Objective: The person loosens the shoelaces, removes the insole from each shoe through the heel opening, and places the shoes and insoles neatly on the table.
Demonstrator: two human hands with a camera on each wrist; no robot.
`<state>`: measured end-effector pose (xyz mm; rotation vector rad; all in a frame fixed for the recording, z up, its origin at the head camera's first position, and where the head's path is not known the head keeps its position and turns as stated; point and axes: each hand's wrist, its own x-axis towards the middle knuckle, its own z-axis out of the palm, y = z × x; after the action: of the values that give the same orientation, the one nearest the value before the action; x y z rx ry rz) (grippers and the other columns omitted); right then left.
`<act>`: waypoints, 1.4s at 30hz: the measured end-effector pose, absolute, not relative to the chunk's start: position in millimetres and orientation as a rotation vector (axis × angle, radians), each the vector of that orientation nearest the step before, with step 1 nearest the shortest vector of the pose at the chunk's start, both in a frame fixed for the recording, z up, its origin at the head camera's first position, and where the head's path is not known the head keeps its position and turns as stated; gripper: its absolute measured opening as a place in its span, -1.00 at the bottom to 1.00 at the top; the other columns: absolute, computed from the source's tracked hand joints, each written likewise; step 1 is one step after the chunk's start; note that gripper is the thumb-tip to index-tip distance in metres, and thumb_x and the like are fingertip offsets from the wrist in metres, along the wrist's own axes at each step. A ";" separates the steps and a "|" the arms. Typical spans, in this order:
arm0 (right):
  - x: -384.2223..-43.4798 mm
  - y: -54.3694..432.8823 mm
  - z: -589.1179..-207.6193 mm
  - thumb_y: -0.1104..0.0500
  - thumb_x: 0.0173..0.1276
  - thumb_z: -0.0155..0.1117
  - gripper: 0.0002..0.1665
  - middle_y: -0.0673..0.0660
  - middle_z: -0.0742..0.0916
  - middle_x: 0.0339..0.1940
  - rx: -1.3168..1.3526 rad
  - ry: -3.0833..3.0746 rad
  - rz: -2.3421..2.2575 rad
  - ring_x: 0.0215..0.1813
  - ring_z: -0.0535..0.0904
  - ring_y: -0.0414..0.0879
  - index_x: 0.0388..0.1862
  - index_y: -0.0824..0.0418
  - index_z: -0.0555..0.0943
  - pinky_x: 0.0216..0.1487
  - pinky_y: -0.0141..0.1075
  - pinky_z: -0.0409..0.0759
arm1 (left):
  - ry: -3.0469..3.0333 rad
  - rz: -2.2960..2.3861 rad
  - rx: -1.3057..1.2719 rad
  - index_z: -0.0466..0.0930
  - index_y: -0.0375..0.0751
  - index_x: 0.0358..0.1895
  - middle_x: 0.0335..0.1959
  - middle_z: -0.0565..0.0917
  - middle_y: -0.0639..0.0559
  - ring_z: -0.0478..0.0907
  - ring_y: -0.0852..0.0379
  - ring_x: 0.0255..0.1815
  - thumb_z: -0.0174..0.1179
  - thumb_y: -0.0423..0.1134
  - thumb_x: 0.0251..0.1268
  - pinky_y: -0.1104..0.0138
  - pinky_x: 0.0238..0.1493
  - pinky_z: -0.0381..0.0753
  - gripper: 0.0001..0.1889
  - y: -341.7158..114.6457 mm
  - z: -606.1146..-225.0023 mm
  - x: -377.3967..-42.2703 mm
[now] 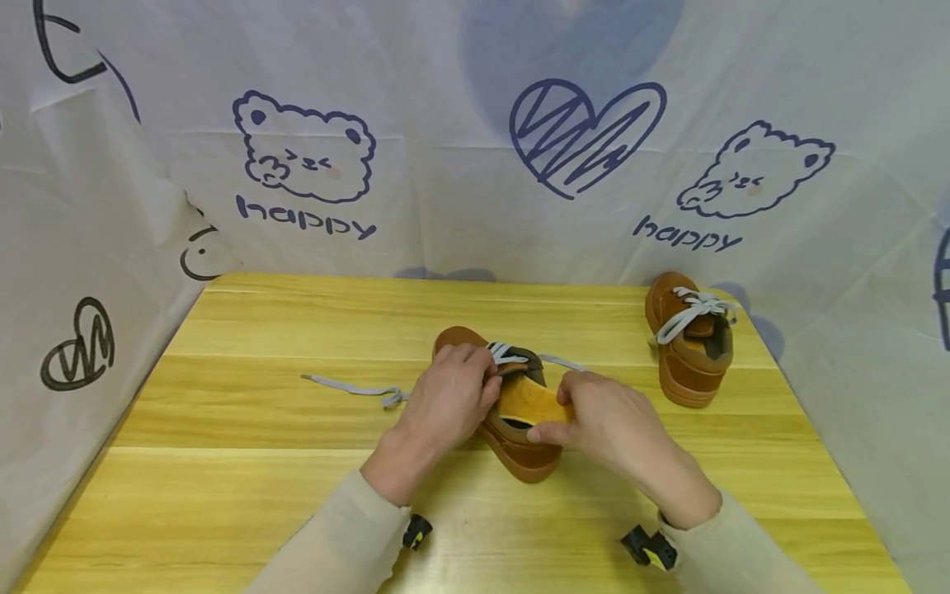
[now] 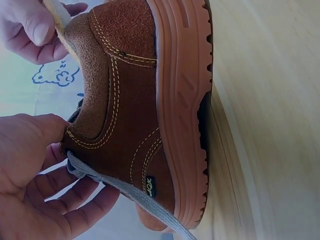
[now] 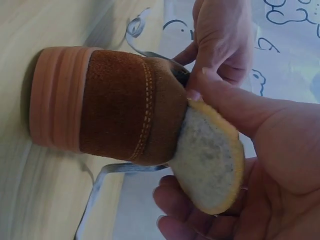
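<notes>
A brown suede shoe (image 1: 529, 460) stands upright on the table, toe pointing away to the left, its grey laces (image 2: 132, 192) loose on both sides. My left hand (image 1: 449, 396) grips the shoe's upper near the opening, the thumb on the collar edge in the left wrist view. A yellow fuzzy insole (image 1: 529, 402) sits partly in the shoe, its heel end sticking up out of the opening. That end is between the thumb and fingers of my right hand (image 1: 612, 421). The pale underside of the insole (image 3: 207, 160) shows in the right wrist view. Its front part is hidden inside the shoe.
A matching brown shoe (image 1: 690, 379) with its laces tied in a bow stands at the table's back right. The table (image 1: 237, 495) has a yellow wood grain. White cloth (image 1: 445, 181) with bear and heart drawings hangs behind and at both sides.
</notes>
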<state>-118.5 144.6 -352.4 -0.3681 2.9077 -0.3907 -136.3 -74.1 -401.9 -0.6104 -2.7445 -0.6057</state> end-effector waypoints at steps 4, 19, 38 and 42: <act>-116.1 143.6 -350.2 -0.39 0.14 0.59 -0.31 -0.03 0.63 -0.38 -0.417 2.909 -0.338 -0.42 0.49 -0.11 -0.11 0.11 0.62 -0.43 -0.22 0.44 | -2.734 -0.618 -0.610 0.64 -0.11 -0.16 -0.18 0.69 -0.01 0.58 -0.03 -0.13 0.26 -0.14 0.56 0.17 -0.11 0.67 -0.87 -74.4 -402.6 -136.4; -111.7 141.7 -347.8 -0.14 0.29 0.53 -0.58 -0.03 0.53 -0.54 -0.519 2.953 -0.255 -0.49 0.42 -0.11 -0.50 -0.02 0.48 -0.52 -0.22 0.33 | -2.751 -0.684 -0.600 0.64 -0.12 -0.15 -0.19 0.67 0.00 0.56 -0.04 -0.14 0.24 -0.14 0.57 0.17 -0.10 0.65 -0.86 -74.1 -402.1 -133.3; -105.1 205.8 -312.2 0.06 0.37 0.39 -0.70 -0.18 0.44 -0.65 -0.610 2.866 -0.474 -0.58 0.32 -0.26 -0.54 -0.13 0.52 -0.49 -0.33 0.24 | -2.752 -0.734 -0.502 0.63 -0.18 -0.14 -0.04 0.66 -0.14 0.57 -0.12 -0.03 0.23 -0.22 0.55 0.14 -0.05 0.66 -0.90 -66.8 -405.5 -128.3; -103.9 226.3 -304.1 0.11 0.38 0.38 -0.71 -0.16 0.43 -0.64 -0.566 2.865 -0.507 -0.57 0.30 -0.28 -0.52 -0.10 0.51 -0.46 -0.35 0.24 | -2.803 -0.771 -0.426 0.60 -0.15 -0.14 0.06 0.62 -0.21 0.58 -0.15 -0.05 0.24 -0.20 0.53 0.10 -0.11 0.66 -0.90 -66.6 -403.3 -126.2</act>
<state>-103.9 226.3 -304.1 -0.5656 2.8649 -0.5066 -126.2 -66.6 -403.3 -0.4264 -2.8034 -0.7709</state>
